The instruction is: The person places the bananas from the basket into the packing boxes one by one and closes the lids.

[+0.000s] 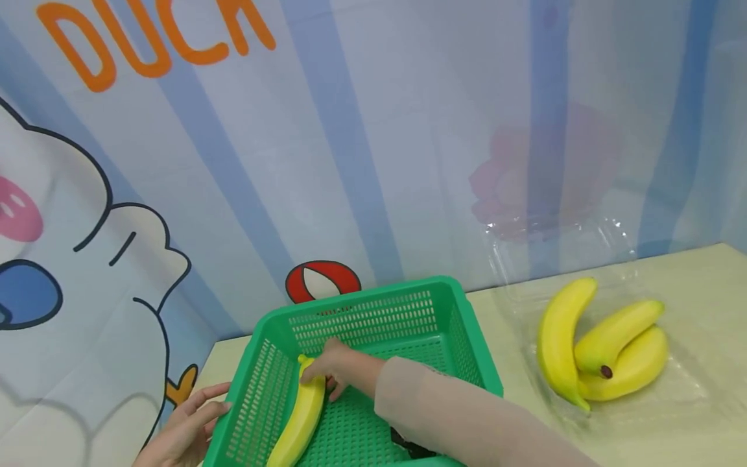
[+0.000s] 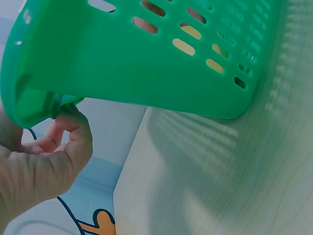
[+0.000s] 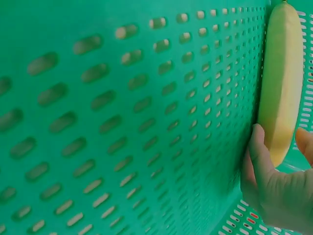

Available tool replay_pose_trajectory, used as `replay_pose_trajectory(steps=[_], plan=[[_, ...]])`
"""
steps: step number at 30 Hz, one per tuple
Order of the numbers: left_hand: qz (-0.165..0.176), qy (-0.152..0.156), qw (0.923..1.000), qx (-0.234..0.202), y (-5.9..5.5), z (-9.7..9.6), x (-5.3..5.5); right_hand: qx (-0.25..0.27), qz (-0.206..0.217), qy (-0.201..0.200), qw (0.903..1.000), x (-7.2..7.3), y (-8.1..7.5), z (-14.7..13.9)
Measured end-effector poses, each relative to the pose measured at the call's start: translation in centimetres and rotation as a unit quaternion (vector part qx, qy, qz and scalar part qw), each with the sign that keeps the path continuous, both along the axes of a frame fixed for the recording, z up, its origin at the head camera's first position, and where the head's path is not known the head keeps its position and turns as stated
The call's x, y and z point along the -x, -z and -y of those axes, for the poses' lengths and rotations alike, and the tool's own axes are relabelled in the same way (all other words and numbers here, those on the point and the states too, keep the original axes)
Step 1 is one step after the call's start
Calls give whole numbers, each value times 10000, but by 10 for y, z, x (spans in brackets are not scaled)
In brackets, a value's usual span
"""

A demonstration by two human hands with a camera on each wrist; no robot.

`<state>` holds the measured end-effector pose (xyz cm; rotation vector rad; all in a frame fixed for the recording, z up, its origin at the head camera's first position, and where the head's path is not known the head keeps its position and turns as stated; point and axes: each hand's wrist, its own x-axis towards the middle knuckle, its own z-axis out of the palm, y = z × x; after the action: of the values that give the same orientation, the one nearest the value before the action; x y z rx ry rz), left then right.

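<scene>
A yellow banana lies lengthwise along the left side inside a green plastic basket. Reaching over the basket, my right hand holds the banana near its far end. In the right wrist view, the thumb and fingers straddle that end of the banana, close to the perforated basket floor. My left hand is at the basket's left rim. The left wrist view has its fingertips hooked at the underside of the rim, the left hand gripping the basket from outside.
Right of the basket, several yellow bananas lie in a clear plastic container with its lid raised at the back. Both stand on a pale table. A printed cloth hangs behind it. A dark object shows under the right sleeve.
</scene>
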<state>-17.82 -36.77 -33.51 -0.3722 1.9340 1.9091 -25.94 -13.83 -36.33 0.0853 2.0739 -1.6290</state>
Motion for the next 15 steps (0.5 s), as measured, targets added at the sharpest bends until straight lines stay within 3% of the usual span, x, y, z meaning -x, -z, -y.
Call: replay_pose_trajectory(steps=[7,15], plan=[[-64,-25,9991,-409,-1,-3,0,-286,-178,147,9993,2,5,6],[-3,-33,9988,-495,-1,0,-1,-265,-49,-119,9996,-1,4,7]])
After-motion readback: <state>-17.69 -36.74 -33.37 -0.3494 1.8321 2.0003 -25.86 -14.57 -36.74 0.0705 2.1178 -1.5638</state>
